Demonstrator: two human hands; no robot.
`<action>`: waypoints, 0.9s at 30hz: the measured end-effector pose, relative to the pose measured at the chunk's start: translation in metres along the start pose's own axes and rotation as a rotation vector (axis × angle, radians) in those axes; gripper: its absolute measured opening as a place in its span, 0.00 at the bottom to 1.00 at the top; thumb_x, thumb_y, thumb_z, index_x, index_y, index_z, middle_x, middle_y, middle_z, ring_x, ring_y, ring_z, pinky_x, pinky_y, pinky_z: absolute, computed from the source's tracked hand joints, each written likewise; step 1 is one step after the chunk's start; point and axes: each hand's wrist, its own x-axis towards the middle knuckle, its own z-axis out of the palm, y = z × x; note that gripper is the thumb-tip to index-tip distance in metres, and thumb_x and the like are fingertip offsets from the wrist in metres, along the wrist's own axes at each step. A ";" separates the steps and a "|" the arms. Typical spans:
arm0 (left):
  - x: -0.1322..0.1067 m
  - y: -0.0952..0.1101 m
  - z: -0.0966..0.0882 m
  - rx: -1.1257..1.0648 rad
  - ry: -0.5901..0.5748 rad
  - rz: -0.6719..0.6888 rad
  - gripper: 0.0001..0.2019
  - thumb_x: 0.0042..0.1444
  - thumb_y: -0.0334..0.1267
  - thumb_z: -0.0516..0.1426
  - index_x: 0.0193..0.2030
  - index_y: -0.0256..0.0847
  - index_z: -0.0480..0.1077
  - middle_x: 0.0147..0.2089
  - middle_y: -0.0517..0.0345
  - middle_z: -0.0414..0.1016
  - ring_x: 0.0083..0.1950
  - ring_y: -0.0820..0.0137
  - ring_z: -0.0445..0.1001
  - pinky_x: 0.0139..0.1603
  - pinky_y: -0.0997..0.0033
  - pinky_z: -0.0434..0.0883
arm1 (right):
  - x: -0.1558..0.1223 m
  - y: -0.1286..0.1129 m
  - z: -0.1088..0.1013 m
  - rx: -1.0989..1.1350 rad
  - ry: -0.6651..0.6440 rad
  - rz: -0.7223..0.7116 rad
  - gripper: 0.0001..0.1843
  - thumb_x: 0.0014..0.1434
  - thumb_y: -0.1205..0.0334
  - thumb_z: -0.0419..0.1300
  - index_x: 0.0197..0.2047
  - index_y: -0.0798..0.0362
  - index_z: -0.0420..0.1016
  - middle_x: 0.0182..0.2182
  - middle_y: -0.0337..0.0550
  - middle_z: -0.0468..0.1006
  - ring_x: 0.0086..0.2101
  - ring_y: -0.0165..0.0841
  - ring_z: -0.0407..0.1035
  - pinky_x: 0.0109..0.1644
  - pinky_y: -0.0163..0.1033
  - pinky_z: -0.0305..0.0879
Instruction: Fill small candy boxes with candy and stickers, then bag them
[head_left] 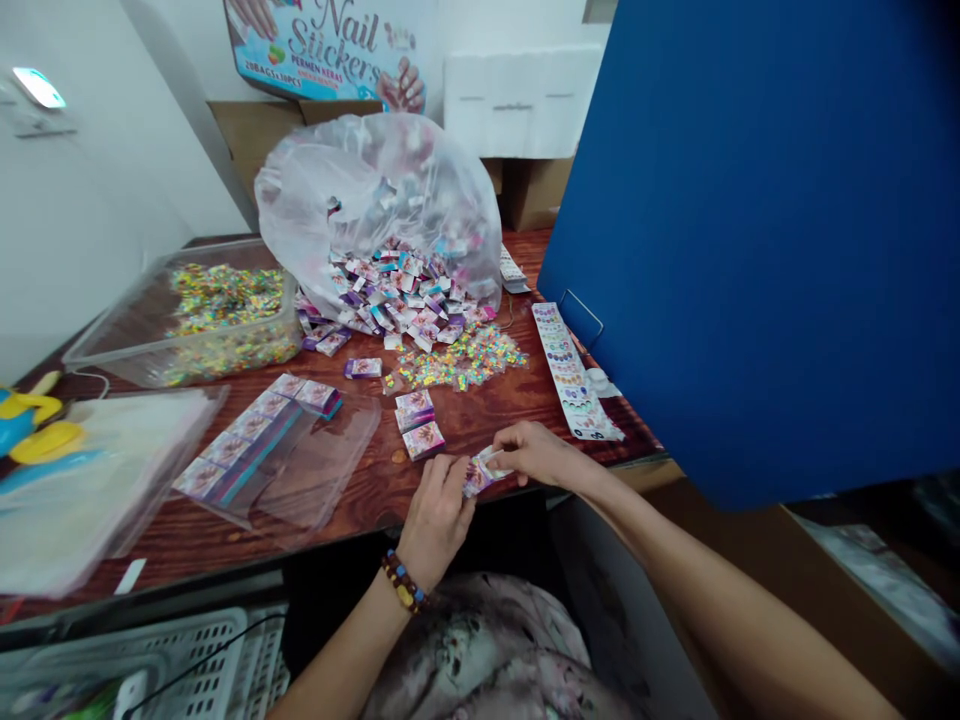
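Both hands meet at the near edge of a wooden table (360,500). My left hand (436,515), with a bead bracelet at the wrist, pinches one end of a small pink-and-white packet (480,470). My right hand (534,452) pinches the packet's other end. Just left of the hands lie two more small packets (420,424). Behind them sits a pile of tiny coloured sweets in clear wrap (469,358). A big clear plastic bag (379,215) spills several small purple and pink boxes onto the table.
A clear tub (187,340) holds coloured sweets at the left. A clear sleeve with a row of boxes (255,440) lies beside stacked plastic bags (82,480). A sticker strip (574,375) lies right of centre. A blue board (757,230) stands at right.
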 end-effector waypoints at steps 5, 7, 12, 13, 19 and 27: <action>0.000 -0.002 -0.002 -0.011 0.052 -0.009 0.23 0.55 0.25 0.52 0.58 0.41 0.59 0.49 0.48 0.65 0.52 0.61 0.66 0.54 0.54 0.70 | -0.002 -0.006 0.003 0.230 -0.099 0.091 0.09 0.46 0.57 0.63 0.27 0.56 0.75 0.14 0.34 0.71 0.15 0.25 0.65 0.15 0.27 0.55; 0.000 -0.003 -0.004 -0.035 0.058 -0.026 0.23 0.56 0.25 0.52 0.58 0.42 0.59 0.50 0.48 0.65 0.54 0.61 0.66 0.55 0.53 0.69 | -0.004 -0.005 0.002 0.367 -0.132 0.106 0.14 0.44 0.55 0.65 0.32 0.56 0.75 0.18 0.37 0.75 0.19 0.27 0.68 0.17 0.28 0.60; -0.002 -0.004 -0.004 -0.095 0.016 -0.028 0.23 0.57 0.26 0.52 0.60 0.43 0.58 0.53 0.49 0.67 0.55 0.63 0.67 0.57 0.56 0.69 | -0.006 0.001 0.000 0.478 -0.137 0.120 0.15 0.44 0.55 0.65 0.30 0.58 0.75 0.16 0.38 0.75 0.16 0.24 0.65 0.18 0.28 0.57; -0.003 -0.005 -0.003 -0.091 0.015 -0.022 0.23 0.57 0.26 0.52 0.60 0.43 0.57 0.53 0.49 0.67 0.55 0.63 0.68 0.57 0.57 0.69 | -0.007 0.002 0.000 0.475 -0.149 0.115 0.14 0.44 0.55 0.65 0.29 0.58 0.76 0.16 0.37 0.74 0.15 0.23 0.63 0.18 0.27 0.56; -0.005 -0.004 0.000 -0.014 0.050 0.010 0.21 0.58 0.27 0.52 0.59 0.40 0.58 0.52 0.48 0.68 0.54 0.63 0.67 0.58 0.59 0.69 | -0.008 0.004 0.012 0.457 -0.008 0.123 0.11 0.44 0.57 0.63 0.28 0.57 0.75 0.11 0.32 0.68 0.12 0.22 0.56 0.16 0.28 0.46; -0.005 -0.004 0.005 -0.041 0.054 -0.009 0.20 0.60 0.29 0.51 0.59 0.40 0.59 0.52 0.47 0.68 0.54 0.62 0.68 0.56 0.58 0.70 | -0.014 -0.002 0.031 0.324 0.245 0.023 0.08 0.46 0.58 0.61 0.23 0.55 0.73 0.15 0.33 0.71 0.13 0.23 0.62 0.18 0.30 0.52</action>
